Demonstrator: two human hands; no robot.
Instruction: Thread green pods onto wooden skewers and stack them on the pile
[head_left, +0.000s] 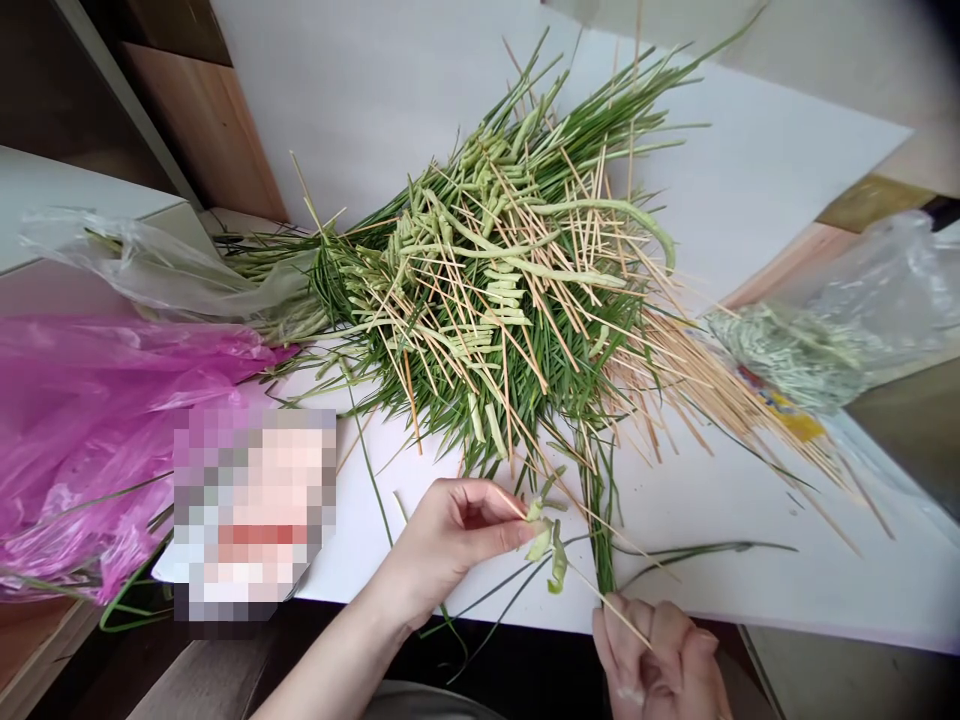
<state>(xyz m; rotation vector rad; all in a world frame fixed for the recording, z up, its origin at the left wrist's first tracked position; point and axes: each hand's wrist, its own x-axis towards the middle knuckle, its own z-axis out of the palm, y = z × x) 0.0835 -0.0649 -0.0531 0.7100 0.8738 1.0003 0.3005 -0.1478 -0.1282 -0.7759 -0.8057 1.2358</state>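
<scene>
My left hand (442,540) pinches a pale green bean (556,562) between thumb and fingertips, over the near part of the white table. The bean is bent into folds around the tip of a thin wooden skewer (606,601). Lower right, my right hand (660,655) has its fingers curled around the skewer's other end. A narrow bundle of long green stalks (598,520) runs down to the right hand's fingers; whether they touch it I cannot tell. Just beyond both hands lies a large heap of green stalks (555,390) topped with bean skewers (502,290).
Bare skewers (705,370) fan out on the right, near a clear plastic bag (870,290). At left are a pink plastic bag (90,430) and another clear bag (165,260) around stalks. A blurred-out flat object (255,510) lies at the table's (720,500) near left edge.
</scene>
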